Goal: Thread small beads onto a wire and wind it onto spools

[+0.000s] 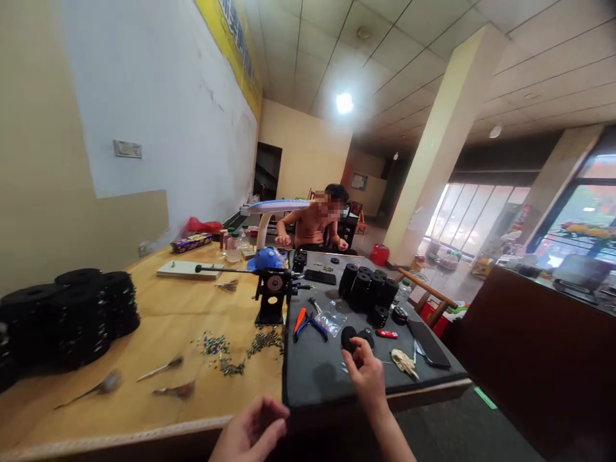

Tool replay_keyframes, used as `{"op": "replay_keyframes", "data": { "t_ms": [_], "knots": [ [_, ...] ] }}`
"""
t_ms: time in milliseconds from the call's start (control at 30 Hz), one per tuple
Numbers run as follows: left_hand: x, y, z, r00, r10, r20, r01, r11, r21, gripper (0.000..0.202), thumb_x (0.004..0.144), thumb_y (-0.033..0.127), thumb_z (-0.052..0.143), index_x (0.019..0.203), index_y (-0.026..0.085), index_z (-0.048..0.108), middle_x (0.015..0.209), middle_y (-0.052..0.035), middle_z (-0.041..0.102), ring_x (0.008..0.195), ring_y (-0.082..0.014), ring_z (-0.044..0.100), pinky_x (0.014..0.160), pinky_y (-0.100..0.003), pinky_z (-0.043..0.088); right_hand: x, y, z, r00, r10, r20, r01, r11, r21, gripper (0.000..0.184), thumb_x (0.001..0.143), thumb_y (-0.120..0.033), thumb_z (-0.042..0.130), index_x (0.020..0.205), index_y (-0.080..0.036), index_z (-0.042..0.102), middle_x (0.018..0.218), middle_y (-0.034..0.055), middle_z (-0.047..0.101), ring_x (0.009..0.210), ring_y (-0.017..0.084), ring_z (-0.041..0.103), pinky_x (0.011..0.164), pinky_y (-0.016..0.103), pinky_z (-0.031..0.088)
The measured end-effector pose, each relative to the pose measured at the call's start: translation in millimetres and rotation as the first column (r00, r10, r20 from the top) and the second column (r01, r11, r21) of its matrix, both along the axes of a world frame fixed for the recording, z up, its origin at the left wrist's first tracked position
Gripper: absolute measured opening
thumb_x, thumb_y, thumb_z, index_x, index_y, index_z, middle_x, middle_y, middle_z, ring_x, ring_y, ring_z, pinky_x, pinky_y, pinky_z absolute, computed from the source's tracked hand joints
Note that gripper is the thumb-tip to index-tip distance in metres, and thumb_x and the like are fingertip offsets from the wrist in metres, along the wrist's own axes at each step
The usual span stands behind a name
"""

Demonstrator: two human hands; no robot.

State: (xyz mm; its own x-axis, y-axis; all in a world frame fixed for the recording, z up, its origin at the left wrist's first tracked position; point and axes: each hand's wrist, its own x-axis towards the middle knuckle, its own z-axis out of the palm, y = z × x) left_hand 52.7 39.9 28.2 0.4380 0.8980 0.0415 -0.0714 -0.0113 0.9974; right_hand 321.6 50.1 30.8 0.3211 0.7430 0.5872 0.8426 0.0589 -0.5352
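And the right hand (368, 369), lower right, meets a disc (347, 335), pinching or not, can't tell; left hand (254, 428), bottom centre, loosely spread, perhaps for steadying.

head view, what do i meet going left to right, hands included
Large black stacks, left hand, blue pliers, right hand, wooden chair, green strip on the floor.

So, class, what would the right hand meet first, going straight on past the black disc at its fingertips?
Probably the clear plastic bag, though the right hand's height is unclear.
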Motion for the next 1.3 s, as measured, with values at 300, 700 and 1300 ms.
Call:
{"op": "replay_keyframes", "data": {
  "t_ms": [300,700,1300],
  "knots": [
    [14.4,9.3,9.6,0.985,0.083,0.154,-0.065,0.991,-0.118,0.026,0.071,0.041,0.066,0.083,0.019,0.06,0.08,-0.002,0.065,0.081,-0.0186,0.06,0.074,-0.028,0.048,-121.9,-58.2,-11.3,0.856,0.477,-0.197,-0.5,0.862,-0.086,0.029,0.083,-0.031,0.057,0.11,-0.021,0.055,0.064,-0.0008,0.068,0.053,0.014,0.062,0.053,0.021,0.046],
    [-17.7,7.8,3.5,0.993,-0.07,0.093,0.096,0.943,-0.318,0.034,0.066,0.04,0.074,0.085,0.013,0.067,0.078,-0.0038,0.065,0.066,-0.0126,0.058,0.057,-0.021,0.042,-119.6,-25.3,-8.4,0.428,0.172,-0.887,-0.674,0.715,-0.186,0.037,0.065,-0.049,0.071,0.074,-0.016,0.055,0.05,-0.0072,0.052,0.036,0.005,0.043,0.034,0.015,0.036],
    [-57.3,-27.3,-24.8,0.986,0.147,0.074,-0.08,0.82,-0.566,0.032,0.063,0.034,0.076,0.084,0.012,0.064,0.064,0.0013,0.056,0.049,-0.0047,0.041,0.04,-0.015,0.019,-136.0,-36.1,-4.7,0.074,0.054,-0.996,-0.494,0.87,0.01,0.039,0.063,-0.041,0.079,0.075,-0.016,0.052,0.056,-0.0063,0.058,0.042,0.007,0.054,0.038,0.015,0.045]
  ]
}}
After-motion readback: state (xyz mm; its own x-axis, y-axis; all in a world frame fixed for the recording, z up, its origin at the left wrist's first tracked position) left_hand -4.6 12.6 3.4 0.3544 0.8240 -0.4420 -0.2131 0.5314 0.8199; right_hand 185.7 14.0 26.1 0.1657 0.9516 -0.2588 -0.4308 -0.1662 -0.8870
